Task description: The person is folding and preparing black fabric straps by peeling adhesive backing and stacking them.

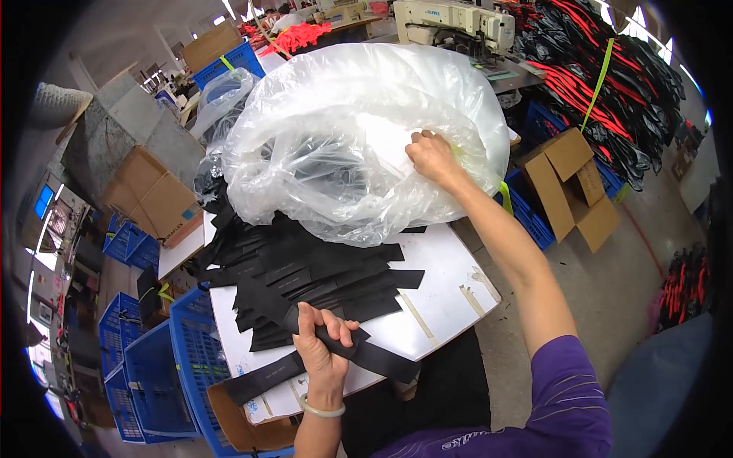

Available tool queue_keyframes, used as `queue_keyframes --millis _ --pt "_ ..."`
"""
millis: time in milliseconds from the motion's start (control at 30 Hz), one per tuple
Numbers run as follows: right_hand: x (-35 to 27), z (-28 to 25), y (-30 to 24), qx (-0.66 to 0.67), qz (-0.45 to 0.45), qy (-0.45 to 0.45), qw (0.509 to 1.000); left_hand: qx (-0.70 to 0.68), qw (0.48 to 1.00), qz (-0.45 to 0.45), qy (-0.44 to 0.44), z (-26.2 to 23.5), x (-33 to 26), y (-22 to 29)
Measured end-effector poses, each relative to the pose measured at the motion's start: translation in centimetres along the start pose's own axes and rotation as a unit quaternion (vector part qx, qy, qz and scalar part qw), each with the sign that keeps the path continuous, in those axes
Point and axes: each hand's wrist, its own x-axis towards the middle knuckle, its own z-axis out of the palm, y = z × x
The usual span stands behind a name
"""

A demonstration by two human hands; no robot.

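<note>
Near the front edge of the white table (450, 263), my left hand (324, 347) is closed round black fabric strips (385, 362), their ends sticking out on both sides. Behind it, a heap of similar black strips (305, 263) lies spread over the tabletop. A large clear plastic bag (305, 80) rests at the back of the table, its mouth crumpled open towards me. My right hand (434, 156) reaches into that bag with its fingers curled against white material (385, 145); what its fingertips grip is hidden.
Blue crates (195, 351) stand along the table's left side, with an open cardboard box (256, 427) below the front edge. Another opened carton (561, 187) sits on blue crates at right. Beyond are a sewing machine (454, 27) and piled black-and-red pieces (611, 84).
</note>
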Motion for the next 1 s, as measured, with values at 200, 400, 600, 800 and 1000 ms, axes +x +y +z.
queue_keyframes --millis 200,400,600,800,1000 --pt "0.0 -4.3 -2.1 0.149 0.022 0.095 0.984 -0.039 0.999 -0.031 -0.017 0.2 -0.2 -0.9" --pt "-5.0 -10.3 -13.9 0.260 -0.164 0.189 0.933 0.019 0.999 0.028 -0.023 2.2 0.8 -0.9" --pt "-9.4 -11.5 -19.5 0.320 -0.240 0.184 0.898 -0.007 0.992 0.100 -0.073 2.5 0.2 -0.5" --pt "-10.0 -14.5 -20.1 0.463 -0.246 0.052 0.850 -0.045 0.992 0.101 -0.067 1.1 -2.5 0.4" --pt "-10.9 -15.1 -20.1 0.515 -0.197 0.005 0.834 -0.111 0.983 0.107 -0.103 0.5 -2.9 0.8"
